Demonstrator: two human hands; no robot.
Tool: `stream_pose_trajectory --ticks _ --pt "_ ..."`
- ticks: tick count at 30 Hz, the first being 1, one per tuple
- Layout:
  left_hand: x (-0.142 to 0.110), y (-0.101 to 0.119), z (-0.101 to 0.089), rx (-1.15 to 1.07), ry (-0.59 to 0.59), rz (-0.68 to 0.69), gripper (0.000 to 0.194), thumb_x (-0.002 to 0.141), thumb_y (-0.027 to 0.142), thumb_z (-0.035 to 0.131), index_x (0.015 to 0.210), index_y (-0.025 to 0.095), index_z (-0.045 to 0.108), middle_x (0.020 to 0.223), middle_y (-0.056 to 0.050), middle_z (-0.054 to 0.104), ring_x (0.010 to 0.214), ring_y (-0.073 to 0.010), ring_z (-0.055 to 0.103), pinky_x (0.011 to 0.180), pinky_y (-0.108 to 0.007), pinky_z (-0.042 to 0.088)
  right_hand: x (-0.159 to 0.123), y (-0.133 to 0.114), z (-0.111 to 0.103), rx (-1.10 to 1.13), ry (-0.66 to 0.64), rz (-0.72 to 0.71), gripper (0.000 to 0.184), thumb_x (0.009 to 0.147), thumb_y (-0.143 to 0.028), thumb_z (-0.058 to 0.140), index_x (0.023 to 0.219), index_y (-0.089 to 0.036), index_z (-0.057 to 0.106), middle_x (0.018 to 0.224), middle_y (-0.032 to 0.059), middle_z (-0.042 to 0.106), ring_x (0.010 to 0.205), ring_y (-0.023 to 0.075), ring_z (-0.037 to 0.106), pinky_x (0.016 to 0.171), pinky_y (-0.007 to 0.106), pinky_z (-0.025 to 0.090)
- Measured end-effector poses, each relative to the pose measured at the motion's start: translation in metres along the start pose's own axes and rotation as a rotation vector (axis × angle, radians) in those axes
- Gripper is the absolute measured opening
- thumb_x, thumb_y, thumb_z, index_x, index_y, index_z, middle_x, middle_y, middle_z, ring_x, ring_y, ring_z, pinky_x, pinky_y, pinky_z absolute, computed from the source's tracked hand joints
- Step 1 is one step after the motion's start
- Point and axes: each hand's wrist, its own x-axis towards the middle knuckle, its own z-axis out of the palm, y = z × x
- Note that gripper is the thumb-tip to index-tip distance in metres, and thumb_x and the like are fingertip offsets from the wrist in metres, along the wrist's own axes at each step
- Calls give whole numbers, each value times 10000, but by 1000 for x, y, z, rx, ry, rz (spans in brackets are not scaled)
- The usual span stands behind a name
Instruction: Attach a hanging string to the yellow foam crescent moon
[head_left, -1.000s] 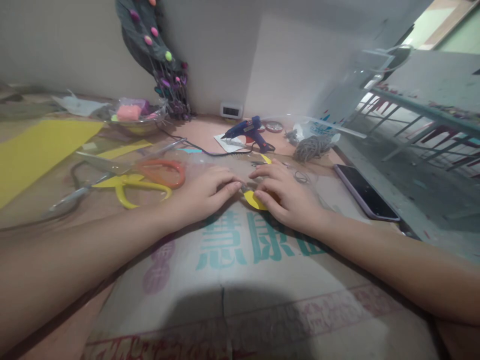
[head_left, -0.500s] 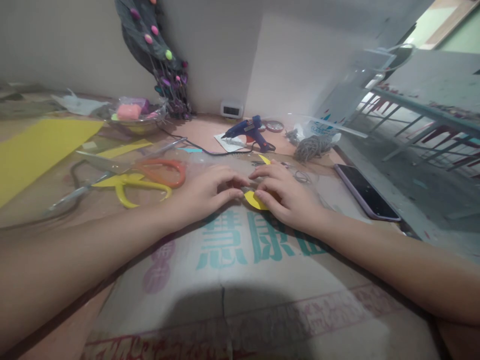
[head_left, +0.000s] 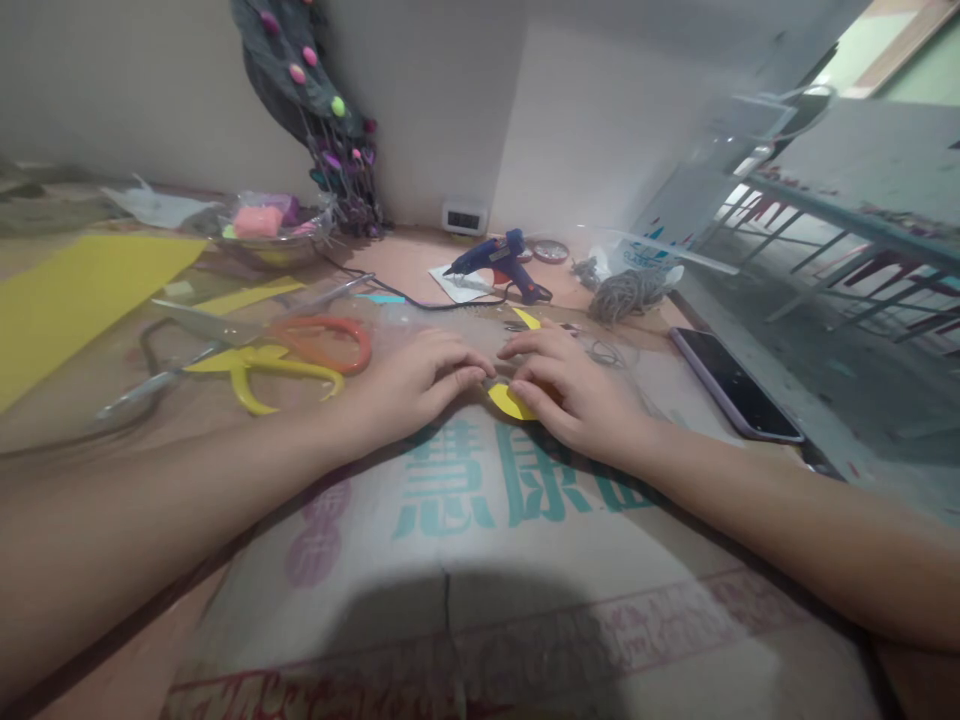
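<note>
My right hand (head_left: 566, 385) pinches a small yellow paper piece (head_left: 510, 402) with a rounded lower edge, just above the printed cardboard. Close by on the left, my left hand (head_left: 431, 378) has its thumb and forefinger drawn together at the tips. Anything between those tips is too small to make out. Beyond my right fingers lies a pointed yellow scrap (head_left: 527, 318). Scissors with orange handles (head_left: 322, 343) and scissors with yellow handles (head_left: 281, 380) rest beside my left forearm.
Cardboard with green and red print (head_left: 480, 560) covers the table under my arms. A blue glue gun (head_left: 491, 255) sits behind my hands, its cord running left. To the right are grey yarn (head_left: 630, 293) and a phone (head_left: 735, 385). A yellow sheet (head_left: 82, 300) lies far left.
My left thumb tip has lifted slightly, closer to the forefinger. My right hand and the yellow paper piece have hardly moved.
</note>
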Motion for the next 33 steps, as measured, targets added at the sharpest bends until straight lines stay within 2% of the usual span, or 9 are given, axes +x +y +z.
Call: stream_pose_trajectory --ticks 3,8,17,23,33 --pt "0 2 -1 -2 5 -47 294 974 359 434 1032 193 669 1057 -48 707 1011 -206 610 918 -353 444 1 0 -1 11 3 10 198 956 -231 443 811 -204 575 1116 97 646 1126 242 552 1066 528 352" --pt "2 4 -3 21 -26 -84 334 961 398 429 890 173 664 894 -46 689 875 -199 604 813 -337 447 1 0 -2 29 10 14 203 957 -230 438 807 -202 571 1107 105 647 1124 245 558 1053 510 375" --pt "3 7 -5 -71 -83 -162 369 947 399 421 744 162 617 721 -6 621 693 -152 571 626 -271 408 -1 -1 -1 17 -14 2 172 953 -245 475 829 -205 587 1145 94 639 1162 231 556 1133 522 281" --pt "5 8 -5 -83 -84 -154 345 921 428 471 807 163 661 782 -18 669 750 -165 591 669 -279 424 0 -1 -1 13 -14 -27 188 955 -246 467 814 -203 584 1138 99 644 1164 235 556 1123 535 291" --pt "5 9 -6 -79 -126 -125 310 912 366 487 746 165 654 733 -16 650 733 -162 579 683 -287 424 -1 -1 -1 -6 -17 -41 189 958 -250 464 814 -208 580 1139 96 641 1164 232 556 1135 545 278"
